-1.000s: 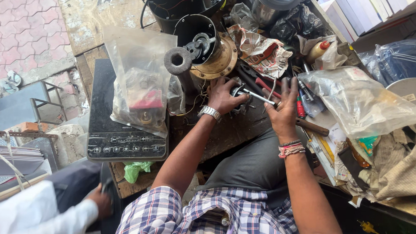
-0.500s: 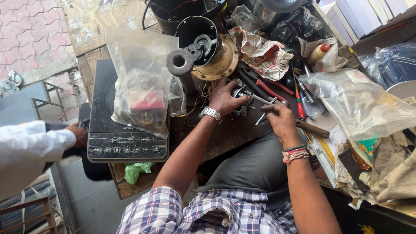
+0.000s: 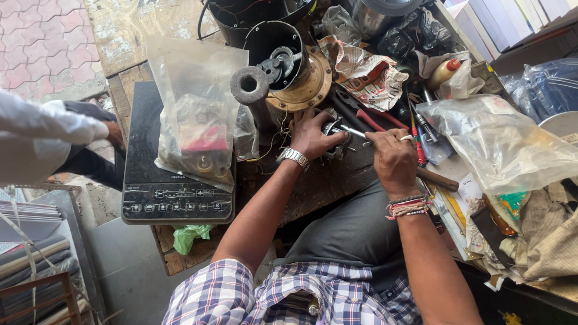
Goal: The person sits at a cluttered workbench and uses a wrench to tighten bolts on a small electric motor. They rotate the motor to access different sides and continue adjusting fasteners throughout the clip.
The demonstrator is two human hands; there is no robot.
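Hands at a cluttered repair table (image 3: 340, 184) are working a small metal motor part (image 3: 334, 129), left hand (image 3: 311, 135) closing around it, right hand (image 3: 393, 159) pinching a thin tool (image 3: 354, 130) into it, apparently mid-dismantling, needing steadiness.

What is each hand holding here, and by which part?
Left hand grips a small metal part around its body. Right hand pinches a thin tool; its grip is hidden.

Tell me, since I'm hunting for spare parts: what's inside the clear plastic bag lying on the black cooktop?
Through the clear plastic bag on the black cooktop, a red piece and brass-coloured round parts show. The crumpled plastic blurs the rest; anything beneath them is hidden.
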